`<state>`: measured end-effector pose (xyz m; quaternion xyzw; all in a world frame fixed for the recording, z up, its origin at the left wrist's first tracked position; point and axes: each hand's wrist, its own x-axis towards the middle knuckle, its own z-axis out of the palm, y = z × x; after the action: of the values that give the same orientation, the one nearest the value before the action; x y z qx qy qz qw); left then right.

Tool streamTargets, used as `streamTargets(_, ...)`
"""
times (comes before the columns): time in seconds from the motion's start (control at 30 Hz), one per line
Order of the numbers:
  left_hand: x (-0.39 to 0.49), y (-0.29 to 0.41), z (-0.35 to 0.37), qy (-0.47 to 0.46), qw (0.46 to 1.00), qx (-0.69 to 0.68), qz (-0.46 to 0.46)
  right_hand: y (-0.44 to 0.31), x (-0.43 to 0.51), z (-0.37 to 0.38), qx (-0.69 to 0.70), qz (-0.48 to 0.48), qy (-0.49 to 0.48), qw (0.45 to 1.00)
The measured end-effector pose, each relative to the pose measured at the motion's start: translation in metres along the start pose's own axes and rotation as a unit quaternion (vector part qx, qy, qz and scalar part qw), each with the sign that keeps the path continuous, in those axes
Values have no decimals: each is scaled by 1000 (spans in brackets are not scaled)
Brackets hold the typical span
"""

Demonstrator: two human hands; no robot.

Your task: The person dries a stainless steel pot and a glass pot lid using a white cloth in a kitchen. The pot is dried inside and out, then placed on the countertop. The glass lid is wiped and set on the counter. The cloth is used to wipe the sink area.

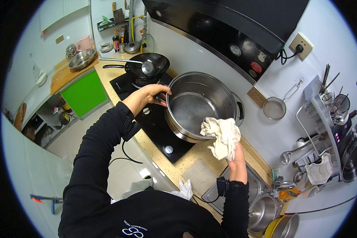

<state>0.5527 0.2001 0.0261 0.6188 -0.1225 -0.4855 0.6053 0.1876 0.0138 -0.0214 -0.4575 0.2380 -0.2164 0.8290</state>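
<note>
A large stainless steel pot [193, 104] is over the right part of the black gas cooktop [154, 128], its wide mouth tilted toward me. My left hand [155, 94] grips its left side at the dark handle, thumb on the rim. In my right hand [237, 162] is a crumpled cream cloth [223, 135], which lies against the pot's near right rim and hides part of it. Most of the right fingers are behind the cloth. The pot's other handle [240, 110] points toward the wall.
A black wok [160, 64] with a metal ladle [148, 68] across it sits on the left burner. Right of the cooktop lies a grey mat [198, 175] beside the steel sink [261, 212]. A range hood [217, 32] overhangs the back. A mesh strainer [274, 108] hangs on the wall.
</note>
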Motion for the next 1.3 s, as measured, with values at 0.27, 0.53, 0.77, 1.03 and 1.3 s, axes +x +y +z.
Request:
streamTargets(0.27,80,24,-76,-29,999,-7,-43,19,73,72,-4,-29,50,998)
streamTargets(0.53,120,18,-101,-55,996,14,-63,48,84,86,-18,-10,106,994)
streamTargets(0.77,135,8,-100,-70,993,22,-88,57,86,82,-9,-35,116,993)
streamTargets(1.03,125,6,-95,-74,994,43,-75,50,73,89,-87,-8,151,985)
streamTargets(1.3,129,0,-96,-11,983,180,19,2,72,126,-159,-134,95,973)
